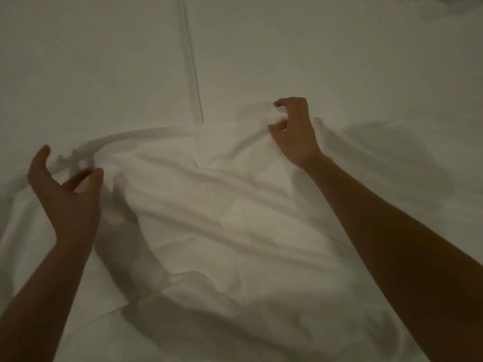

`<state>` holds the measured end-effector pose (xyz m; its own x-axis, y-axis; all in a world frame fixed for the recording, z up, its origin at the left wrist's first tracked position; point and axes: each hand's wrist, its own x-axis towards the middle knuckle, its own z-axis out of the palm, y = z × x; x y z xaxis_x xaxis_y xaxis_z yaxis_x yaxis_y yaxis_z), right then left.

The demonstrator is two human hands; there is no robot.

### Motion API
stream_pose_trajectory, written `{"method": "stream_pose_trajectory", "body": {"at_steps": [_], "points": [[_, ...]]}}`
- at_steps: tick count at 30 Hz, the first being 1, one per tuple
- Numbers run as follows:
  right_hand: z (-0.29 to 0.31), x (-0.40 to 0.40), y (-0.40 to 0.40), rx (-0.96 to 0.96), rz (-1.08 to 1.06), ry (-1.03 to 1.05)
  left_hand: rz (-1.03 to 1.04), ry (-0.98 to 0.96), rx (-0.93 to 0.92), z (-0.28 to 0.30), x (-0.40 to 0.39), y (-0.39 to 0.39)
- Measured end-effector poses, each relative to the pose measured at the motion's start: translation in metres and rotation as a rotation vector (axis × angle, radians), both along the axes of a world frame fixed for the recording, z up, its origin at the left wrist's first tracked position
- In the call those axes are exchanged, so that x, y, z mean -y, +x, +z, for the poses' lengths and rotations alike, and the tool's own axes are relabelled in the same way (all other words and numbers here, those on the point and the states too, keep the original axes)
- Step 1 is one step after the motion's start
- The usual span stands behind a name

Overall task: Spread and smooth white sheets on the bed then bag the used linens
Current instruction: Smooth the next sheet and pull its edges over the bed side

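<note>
A white top sheet (pixel 222 205) lies rumpled across the bed, its folded far edge (pixel 146 133) curving from left to right. My right hand (pixel 295 131) is at that edge on the right, with fingers and thumb curled and a bunch of the cloth pinched between them. My left hand (pixel 65 189) is at the left end of the edge, palm turned inward, thumb spread wide from the curved fingers. The blurred sheet edge passes through the gap between them, and no grip shows there.
Beyond the top sheet the flat white bed surface (pixel 91 61) stretches away, with a straight seam (pixel 193 74) running toward the far side. More rumpled white fabric (pixel 460 3) shows at the top right corner. The light is dim.
</note>
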<state>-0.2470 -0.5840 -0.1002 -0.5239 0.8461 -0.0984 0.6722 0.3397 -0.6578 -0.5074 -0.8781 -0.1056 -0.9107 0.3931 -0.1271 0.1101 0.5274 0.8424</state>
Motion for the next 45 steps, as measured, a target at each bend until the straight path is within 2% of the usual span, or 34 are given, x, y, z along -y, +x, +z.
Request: {"method": "stream_pose_trajectory", "body": {"at_steps": [2, 5, 7, 10, 16, 18, 22, 24, 26, 30, 33, 35, 39, 45], "points": [[-0.003, 0.029, 0.002, -0.08, -0.013, 0.033, -0.092, -0.078, 0.0, 0.018, 0.015, 0.028], [-0.008, 0.098, 0.019, -0.096, 0.073, 0.021, -0.294, -0.189, 0.106, 0.026, 0.058, 0.07], [-0.009, 0.146, 0.035, -0.07, 0.18, -0.052, -0.408, -0.291, 0.137, 0.032, 0.093, 0.093], [-0.003, 0.191, 0.049, 0.007, 0.245, -0.174, -0.452, -0.321, 0.193, 0.038, 0.135, 0.11], [0.009, 0.253, 0.065, 0.1, 0.426, -0.217, -0.581, -0.381, 0.062, 0.047, 0.185, 0.129], [0.012, 0.279, 0.077, 0.039, 0.421, -0.182, -0.604, -0.383, -0.018, 0.051, 0.204, 0.139], [0.022, 0.34, 0.108, -0.042, 0.378, -0.173, -0.521, -0.388, -0.176, 0.062, 0.25, 0.164], [0.027, 0.365, 0.12, -0.039, 0.367, -0.187, -0.577, -0.409, -0.232, 0.063, 0.266, 0.175], [0.028, 0.379, 0.125, -0.048, 0.364, -0.115, -0.697, -0.414, -0.289, 0.059, 0.272, 0.177], [0.03, 0.392, 0.125, -0.01, 0.352, -0.003, -0.862, -0.461, -0.285, 0.049, 0.256, 0.168], [0.033, 0.406, 0.125, 0.092, 0.344, 0.017, -0.962, -0.447, -0.192, 0.045, 0.246, 0.165], [0.034, 0.414, 0.124, 0.144, 0.315, -0.032, -0.957, -0.415, -0.101, 0.043, 0.242, 0.162], [0.035, 0.428, 0.129, 0.132, 0.239, -0.282, -0.947, -0.369, -0.011, 0.04, 0.251, 0.163], [0.028, 0.437, 0.131, 0.141, 0.154, -0.408, -1.073, -0.448, -0.117, 0.033, 0.264, 0.171]]}}
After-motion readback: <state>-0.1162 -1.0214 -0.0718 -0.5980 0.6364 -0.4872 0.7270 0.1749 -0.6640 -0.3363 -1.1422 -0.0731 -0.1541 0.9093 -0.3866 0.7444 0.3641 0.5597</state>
